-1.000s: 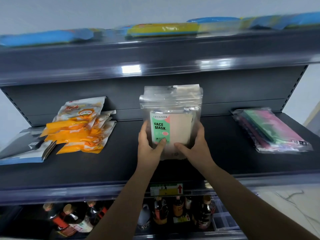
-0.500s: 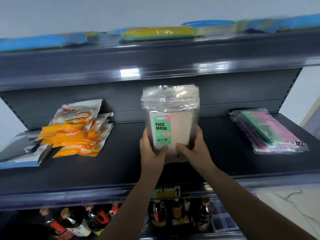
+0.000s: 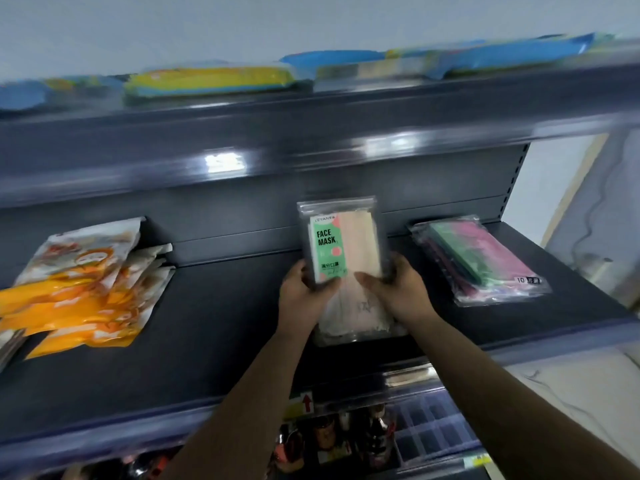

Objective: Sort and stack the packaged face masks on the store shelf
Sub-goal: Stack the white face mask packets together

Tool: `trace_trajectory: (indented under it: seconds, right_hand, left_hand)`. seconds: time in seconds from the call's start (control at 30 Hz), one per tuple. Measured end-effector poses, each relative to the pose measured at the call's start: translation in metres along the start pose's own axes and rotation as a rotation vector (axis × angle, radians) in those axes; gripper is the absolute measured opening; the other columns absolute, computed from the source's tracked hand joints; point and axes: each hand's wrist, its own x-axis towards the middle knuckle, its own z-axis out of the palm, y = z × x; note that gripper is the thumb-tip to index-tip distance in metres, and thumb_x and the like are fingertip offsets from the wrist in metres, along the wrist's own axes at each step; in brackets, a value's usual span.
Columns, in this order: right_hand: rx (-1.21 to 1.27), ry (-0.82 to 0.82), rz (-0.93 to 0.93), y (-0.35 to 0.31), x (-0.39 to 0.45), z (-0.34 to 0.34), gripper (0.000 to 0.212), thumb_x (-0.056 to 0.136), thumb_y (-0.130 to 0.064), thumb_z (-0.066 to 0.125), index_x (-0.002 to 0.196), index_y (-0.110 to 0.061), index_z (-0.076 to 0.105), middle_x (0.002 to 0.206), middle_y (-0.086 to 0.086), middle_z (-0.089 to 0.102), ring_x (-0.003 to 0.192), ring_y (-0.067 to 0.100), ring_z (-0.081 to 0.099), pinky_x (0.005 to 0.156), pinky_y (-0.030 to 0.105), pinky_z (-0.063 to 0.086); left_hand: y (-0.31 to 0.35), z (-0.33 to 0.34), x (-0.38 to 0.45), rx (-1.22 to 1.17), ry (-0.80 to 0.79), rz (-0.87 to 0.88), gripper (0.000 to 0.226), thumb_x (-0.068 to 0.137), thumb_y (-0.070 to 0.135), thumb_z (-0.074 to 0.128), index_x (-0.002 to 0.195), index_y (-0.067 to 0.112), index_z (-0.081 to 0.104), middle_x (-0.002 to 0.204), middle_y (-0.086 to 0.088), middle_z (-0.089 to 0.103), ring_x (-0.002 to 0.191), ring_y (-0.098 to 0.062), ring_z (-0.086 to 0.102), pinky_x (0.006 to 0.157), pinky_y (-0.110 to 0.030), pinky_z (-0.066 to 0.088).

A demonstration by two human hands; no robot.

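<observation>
Midway, left hand and right hand each keep a grip on the clear plastic face-mask pouches above the dark metal shelf, with 2 sorted piles flanking them.

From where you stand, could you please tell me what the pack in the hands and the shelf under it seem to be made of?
Face mask pack: clear glossy plastic film, by its see-through front and sheen; the green label looks like printed paper. Shelf: probably dark painted metal, semi-matte, with light glinting off its front edge.
</observation>
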Motion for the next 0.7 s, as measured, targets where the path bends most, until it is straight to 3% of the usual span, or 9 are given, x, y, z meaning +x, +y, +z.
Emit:
trace_trajectory:
  seconds: [0.07,0.13,0.2,0.27,0.57,0.7]
  right_hand:
    - [-0.104,0.011,0.055,0.011,0.006,-0.005,0.054,0.077,-0.033,0.074,0.12,-0.007,0.053,0.106,0.005,0.065,0.095,0.021,0.063,0.065,0.02,0.043]
    - [-0.189,0.005,0.098,0.019,0.012,-0.01,0.053,0.078,-0.038,0.071,0.117,-0.005,0.054,0.109,0.011,0.066,0.099,0.027,0.063,0.069,0.023,0.041]
    - [-0.252,-0.014,0.132,0.024,0.02,-0.018,0.056,0.079,-0.041,0.069,0.116,-0.002,0.054,0.111,0.015,0.066,0.102,0.031,0.062,0.07,0.025,0.04]
    - [-0.296,-0.029,0.148,0.027,0.026,-0.025,0.06,0.078,-0.043,0.07,0.116,0.0,0.053,0.112,0.016,0.065,0.103,0.031,0.061,0.071,0.028,0.041]
    - [-0.428,-0.156,0.164,0.034,0.045,-0.029,0.068,0.082,-0.051,0.062,0.124,0.0,0.043,0.123,0.019,0.059,0.113,0.034,0.056,0.081,0.033,0.044]
    - [-0.463,-0.189,0.19,0.035,0.055,-0.029,0.065,0.084,-0.049,0.059,0.124,-0.001,0.04,0.126,0.021,0.056,0.118,0.036,0.052,0.088,0.037,0.042]
  left_hand:
    - [-0.003,0.014,0.006,0.07,-0.05,-0.068,0.036,0.076,0.015,0.076,0.109,0.007,0.064,0.101,-0.002,0.067,0.091,-0.015,0.063,0.074,-0.02,0.048]
    - [-0.007,0.024,0.011,0.105,-0.086,-0.141,0.036,0.078,0.018,0.075,0.11,0.007,0.064,0.099,-0.001,0.064,0.089,-0.014,0.06,0.071,-0.02,0.046]
    - [-0.011,0.034,0.017,0.071,-0.122,-0.207,0.032,0.078,0.01,0.072,0.109,0.002,0.065,0.106,-0.009,0.068,0.089,-0.018,0.061,0.067,-0.019,0.047]
    - [-0.013,0.042,0.02,0.076,-0.154,-0.238,0.033,0.074,0.0,0.071,0.107,0.001,0.066,0.106,-0.018,0.069,0.088,-0.022,0.063,0.073,-0.024,0.048]
    - [-0.013,0.059,0.027,0.16,-0.117,-0.237,0.03,0.077,0.003,0.069,0.106,0.006,0.064,0.097,-0.007,0.066,0.084,-0.016,0.06,0.058,-0.016,0.043]
    - [-0.01,0.062,0.027,0.203,-0.115,-0.224,0.023,0.079,0.009,0.067,0.103,0.01,0.065,0.103,-0.01,0.07,0.084,-0.017,0.062,0.07,-0.024,0.046]
